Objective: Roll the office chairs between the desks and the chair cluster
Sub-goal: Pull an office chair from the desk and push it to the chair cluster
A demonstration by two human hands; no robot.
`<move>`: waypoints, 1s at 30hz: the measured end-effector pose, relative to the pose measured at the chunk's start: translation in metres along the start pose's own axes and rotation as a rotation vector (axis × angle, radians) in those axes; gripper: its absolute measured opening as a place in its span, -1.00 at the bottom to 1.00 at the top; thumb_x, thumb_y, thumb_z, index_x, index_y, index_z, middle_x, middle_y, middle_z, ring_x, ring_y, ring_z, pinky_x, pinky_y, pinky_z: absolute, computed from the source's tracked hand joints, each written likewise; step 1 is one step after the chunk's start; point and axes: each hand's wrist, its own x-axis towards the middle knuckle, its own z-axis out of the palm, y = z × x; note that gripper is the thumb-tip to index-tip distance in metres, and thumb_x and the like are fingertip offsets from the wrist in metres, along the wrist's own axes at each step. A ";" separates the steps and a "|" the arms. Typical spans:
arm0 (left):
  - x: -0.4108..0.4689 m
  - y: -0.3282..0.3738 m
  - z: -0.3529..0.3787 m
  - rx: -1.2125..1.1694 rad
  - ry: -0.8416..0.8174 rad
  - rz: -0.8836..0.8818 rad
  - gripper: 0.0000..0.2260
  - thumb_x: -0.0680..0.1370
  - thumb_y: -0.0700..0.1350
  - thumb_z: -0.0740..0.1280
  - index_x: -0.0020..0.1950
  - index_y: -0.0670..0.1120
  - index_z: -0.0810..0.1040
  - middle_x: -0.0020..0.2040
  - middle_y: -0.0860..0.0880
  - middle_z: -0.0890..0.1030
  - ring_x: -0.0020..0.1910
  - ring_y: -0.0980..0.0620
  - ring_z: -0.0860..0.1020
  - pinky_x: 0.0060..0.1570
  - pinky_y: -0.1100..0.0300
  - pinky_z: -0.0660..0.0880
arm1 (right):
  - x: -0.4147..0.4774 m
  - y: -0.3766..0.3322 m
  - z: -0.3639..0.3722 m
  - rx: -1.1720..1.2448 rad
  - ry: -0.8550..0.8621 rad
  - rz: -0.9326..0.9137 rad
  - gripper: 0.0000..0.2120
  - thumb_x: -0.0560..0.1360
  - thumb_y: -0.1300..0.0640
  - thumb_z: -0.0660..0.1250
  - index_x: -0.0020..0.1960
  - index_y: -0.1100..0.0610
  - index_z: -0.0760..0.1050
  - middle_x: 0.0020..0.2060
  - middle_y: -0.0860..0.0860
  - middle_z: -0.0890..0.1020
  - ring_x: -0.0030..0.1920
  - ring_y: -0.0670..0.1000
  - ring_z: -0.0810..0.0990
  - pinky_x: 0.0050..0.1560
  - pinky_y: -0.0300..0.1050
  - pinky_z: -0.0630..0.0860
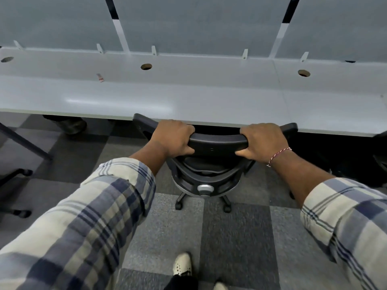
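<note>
Both hands, left [174,137] and right [262,141], grip the black plastic chair's [211,166] curved top rail.

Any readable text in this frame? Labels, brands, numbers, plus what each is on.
No legible text anywhere in the head view.
Red-and-white scrap on the desk: any print is too blurred to read.
Small mark on the top rail of the chair: too small to read.
</note>
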 end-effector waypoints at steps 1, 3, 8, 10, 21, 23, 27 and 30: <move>0.008 -0.006 0.001 -0.008 0.006 0.004 -0.73 0.42 0.17 0.38 -0.07 0.01 0.51 -0.26 0.06 0.49 -0.20 -0.07 0.56 -0.18 0.10 0.48 | 0.008 0.003 0.002 0.007 0.002 0.002 -0.59 0.34 -0.27 0.43 -0.04 0.04 0.55 -0.20 0.02 0.64 -0.17 0.15 0.62 -0.26 -0.09 0.34; 0.019 -0.011 0.004 -0.030 0.028 0.021 -0.72 0.43 0.19 0.37 -0.05 0.01 0.52 -0.25 0.06 0.53 -0.24 -0.03 0.54 -0.16 0.09 0.50 | 0.019 0.010 0.005 0.022 0.008 0.001 -0.57 0.32 -0.26 0.46 -0.08 0.08 0.56 -0.27 0.04 0.61 -0.25 0.16 0.59 -0.27 -0.07 0.40; 0.027 -0.019 0.008 -0.040 0.057 0.055 -0.71 0.43 0.22 0.34 -0.04 0.03 0.49 -0.25 0.06 0.55 -0.27 -0.01 0.52 -0.19 0.10 0.50 | 0.026 0.015 0.009 0.058 0.058 0.016 -0.58 0.22 -0.18 0.55 -0.19 0.13 0.55 -0.39 0.06 0.54 -0.38 0.17 0.53 -0.31 -0.03 0.44; 0.026 -0.019 0.009 -0.035 0.087 0.065 -0.69 0.44 0.22 0.34 -0.03 0.02 0.49 -0.24 0.05 0.55 -0.27 0.00 0.51 -0.18 0.10 0.50 | 0.024 0.012 0.010 0.040 0.094 0.037 -0.57 0.20 -0.18 0.56 -0.21 0.13 0.54 -0.40 0.06 0.52 -0.39 0.16 0.50 -0.31 -0.03 0.41; -0.040 0.040 0.047 -0.095 0.351 -0.221 -0.16 0.45 0.15 0.35 0.58 -0.19 0.07 0.56 -0.30 0.11 0.57 -0.28 0.03 0.54 -0.17 0.02 | -0.038 -0.067 0.031 0.177 0.216 0.438 -0.11 0.42 -0.10 0.40 0.55 0.21 0.05 0.53 0.28 0.10 0.55 0.30 -0.02 0.54 0.19 -0.11; -0.065 0.060 0.063 -0.100 0.303 -0.213 -0.09 0.47 0.15 0.31 0.61 -0.20 -0.11 0.59 -0.31 -0.12 0.58 -0.27 -0.16 0.55 -0.17 -0.08 | -0.058 -0.089 0.035 0.239 0.196 0.415 -0.05 0.44 -0.06 0.40 0.59 0.20 -0.09 0.56 0.28 -0.08 0.56 0.27 -0.13 0.55 0.18 -0.11; -0.118 0.098 0.098 -0.092 0.106 -0.182 -0.13 0.54 0.16 0.27 0.61 -0.15 -0.18 0.60 -0.24 -0.22 0.58 -0.19 -0.25 0.55 -0.12 -0.19 | -0.105 -0.128 0.052 0.222 0.015 0.200 -0.03 0.40 0.00 0.44 0.60 0.16 -0.07 0.57 0.25 -0.06 0.57 0.23 -0.10 0.54 0.19 -0.03; -0.155 0.118 0.114 -0.119 -0.013 -0.189 -0.18 0.57 0.15 0.21 0.61 -0.13 -0.19 0.61 -0.21 -0.20 0.58 -0.17 -0.27 0.55 -0.10 -0.23 | -0.133 -0.153 0.063 0.263 -0.059 0.071 -0.04 0.33 0.06 0.51 0.58 0.17 0.06 0.56 0.26 0.04 0.57 0.23 -0.01 0.53 0.19 0.04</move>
